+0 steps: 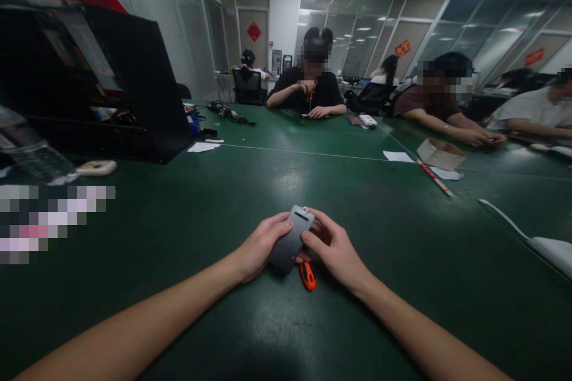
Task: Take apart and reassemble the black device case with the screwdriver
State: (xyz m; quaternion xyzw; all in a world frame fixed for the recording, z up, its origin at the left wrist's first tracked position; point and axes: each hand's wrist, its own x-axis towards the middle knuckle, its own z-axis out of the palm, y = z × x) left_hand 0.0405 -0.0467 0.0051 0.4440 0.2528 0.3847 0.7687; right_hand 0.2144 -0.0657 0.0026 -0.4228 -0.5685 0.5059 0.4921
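A flat grey phone-shaped device [291,240] lies tilted over the green table [214,220], its slotted end pointing away from me. My left hand [258,248] grips its left edge with the thumb on top. My right hand [333,250] closes on its right edge, fingers curled. Under the device's near end pokes the orange and black handle of a small screwdriver [307,275], resting on the table between my wrists.
A black open case [111,83] and a plastic bottle [36,158] stand at the left. A cardboard box [440,153], papers and a pencil-like stick [435,177] lie at the right. A white object [552,248] sits at the right edge. Several other people work across the table.
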